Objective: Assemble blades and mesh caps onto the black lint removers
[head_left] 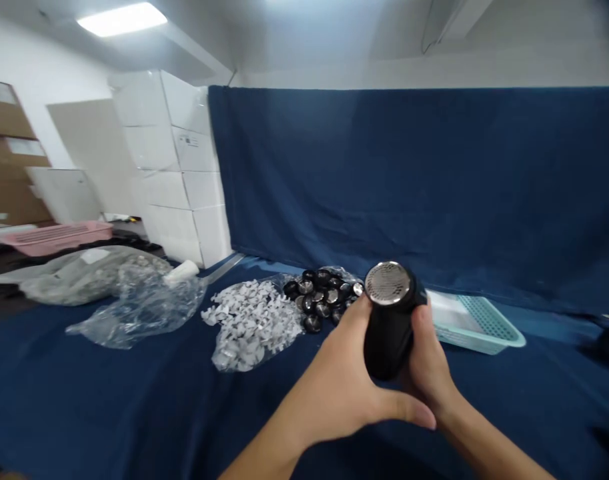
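Observation:
Both hands hold a black fabric shaver (387, 340), its round perforated metal head tilted up and toward me. My left hand (341, 377) wraps the near left side of the body, its thumb stretched across below the base. From the right, my right hand (431, 363) grips the other side, with its thumb near the head; its other fingers are mostly hidden. Just left of the shaver lies a heap of round black caps with shiny metal faces (324, 297). Beside them many small white plastic parts (257, 320) are spread on a clear bag.
A mint-green basket (504, 337) holding something white stands at the right. Crumpled clear plastic bags (144, 307) lie on the left, near a pink basket (59, 237). White boxes (179, 167) are stacked behind. A dark blue curtain (419, 180) hangs along the back.

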A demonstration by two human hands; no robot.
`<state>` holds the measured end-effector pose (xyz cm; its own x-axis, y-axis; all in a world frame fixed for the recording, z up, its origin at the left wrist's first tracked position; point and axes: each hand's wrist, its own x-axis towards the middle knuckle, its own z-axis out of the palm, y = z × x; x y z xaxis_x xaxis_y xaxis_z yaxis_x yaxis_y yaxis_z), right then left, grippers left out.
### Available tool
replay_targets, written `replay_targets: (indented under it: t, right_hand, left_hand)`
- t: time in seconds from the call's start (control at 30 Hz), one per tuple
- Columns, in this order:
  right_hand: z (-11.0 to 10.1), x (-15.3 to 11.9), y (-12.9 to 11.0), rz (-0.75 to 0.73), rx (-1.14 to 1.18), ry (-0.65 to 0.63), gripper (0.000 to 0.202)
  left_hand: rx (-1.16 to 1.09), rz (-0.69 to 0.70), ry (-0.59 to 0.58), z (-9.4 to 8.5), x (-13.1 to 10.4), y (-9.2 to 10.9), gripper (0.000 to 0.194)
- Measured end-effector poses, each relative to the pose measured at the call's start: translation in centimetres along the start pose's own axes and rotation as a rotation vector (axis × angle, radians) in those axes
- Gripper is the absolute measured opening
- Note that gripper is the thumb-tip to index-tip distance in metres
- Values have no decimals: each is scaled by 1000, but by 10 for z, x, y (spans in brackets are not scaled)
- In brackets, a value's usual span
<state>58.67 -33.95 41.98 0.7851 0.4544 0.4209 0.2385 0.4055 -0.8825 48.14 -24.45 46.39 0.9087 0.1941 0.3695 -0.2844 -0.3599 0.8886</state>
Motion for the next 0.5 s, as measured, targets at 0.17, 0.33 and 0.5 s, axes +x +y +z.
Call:
replay_targets:
  t: [0.17, 0.33, 0.5]
  right_hand:
    - [20, -13, 12, 118, 28, -236, 54]
    - [18, -28, 10, 143, -329, -554, 61]
    - [-26, -27, 31, -84, -702, -424, 54]
  left_hand:
    - [209, -47, 149, -24, -26, -15, 73]
    - [556, -47, 378, -72, -55, -43, 63]
    - [908, -201, 775, -178, -95, -84, 55]
